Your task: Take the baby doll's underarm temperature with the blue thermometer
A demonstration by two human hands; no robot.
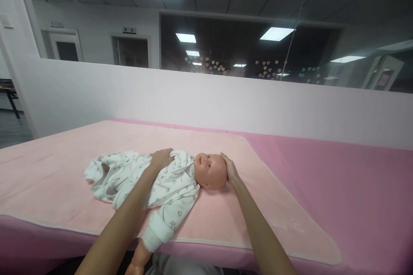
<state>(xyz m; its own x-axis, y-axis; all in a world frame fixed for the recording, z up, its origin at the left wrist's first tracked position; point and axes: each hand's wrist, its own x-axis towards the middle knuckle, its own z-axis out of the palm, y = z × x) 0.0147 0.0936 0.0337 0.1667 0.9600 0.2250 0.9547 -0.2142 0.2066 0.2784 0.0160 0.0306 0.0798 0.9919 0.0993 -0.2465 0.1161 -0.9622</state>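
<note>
Doll [171, 182], just one, lies across the lower centre of the frame on one peach mat [226, 223]. Your two hands touch it: left hand [163, 159] resting on its clothed torso, fingers extended; right hand [231, 168] cupping its crown, fingers loosely curved.

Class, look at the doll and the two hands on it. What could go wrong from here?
The doll's arm reaches past the near edge of the mat, so it might snag if the doll is shifted. The left hand rests on loose clothing, which could slide. The right hand cups the crown of the head; pressing there might turn it.
</note>
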